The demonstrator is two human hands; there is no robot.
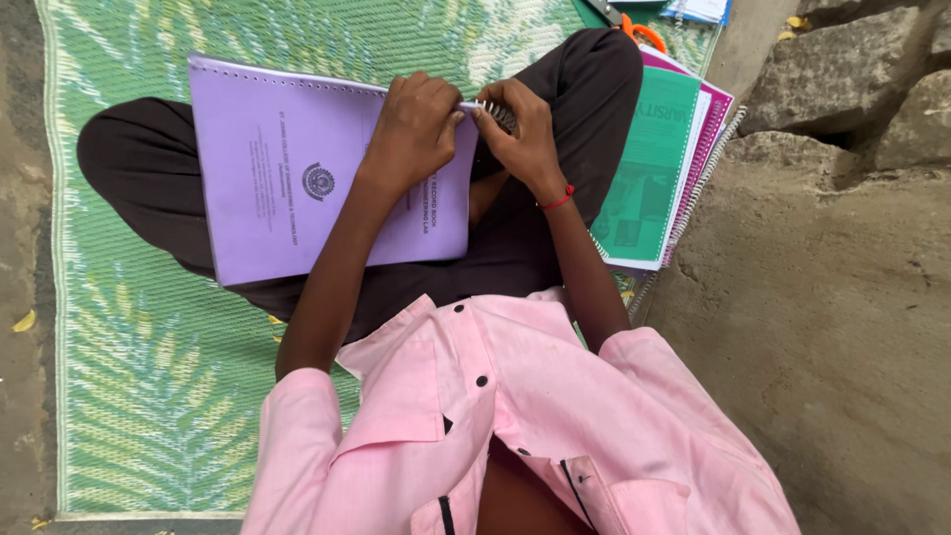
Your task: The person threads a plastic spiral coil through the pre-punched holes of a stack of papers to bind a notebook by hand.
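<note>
A purple spiral-bound book (287,178) lies across my lap, cover up, as I sit cross-legged in dark trousers. My left hand (411,129) rests on its cover near the top right corner, fingers curled at the edge. My right hand (525,134) pinches the end of the black wire spiral (498,114) sticking out past that corner. A red thread is tied around my right wrist.
A stack of green, pink and white books (659,163) lies by my right knee on a green patterned mat (149,376). Orange-handled scissors (644,35) sit beyond the knee. Rough stones (852,79) and bare earth (822,327) border the mat on the right.
</note>
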